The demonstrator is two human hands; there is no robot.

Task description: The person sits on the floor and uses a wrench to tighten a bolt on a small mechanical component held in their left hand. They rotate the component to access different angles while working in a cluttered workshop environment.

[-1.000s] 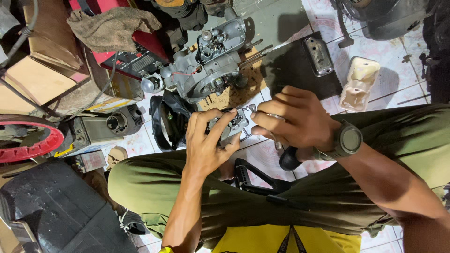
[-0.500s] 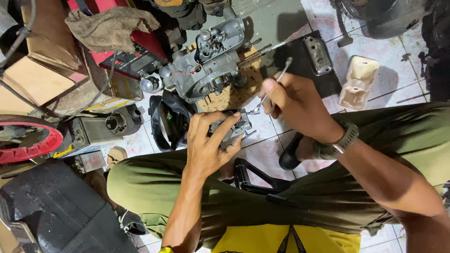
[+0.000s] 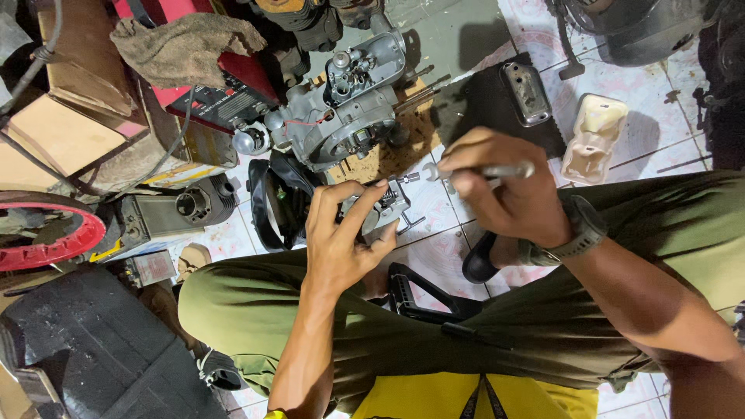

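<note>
Above the tiled floor (image 3: 434,209), left hand (image 3: 341,240) grips a small metal part (image 3: 382,206); right hand (image 3: 504,194) clasps a spanner (image 3: 473,171): seat its jaw squarely, turn gently

engine (image 3: 341,116): dull grey metal | wrench (image 3: 473,172): shiny metal | rag (image 3: 182,46): rough cloth

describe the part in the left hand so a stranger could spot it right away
Start at the grey engine block on the tiled floor. Just below it the left hand grips a small metal part. Unlike the engine, it is palm-sized with short studs sticking out.
</note>
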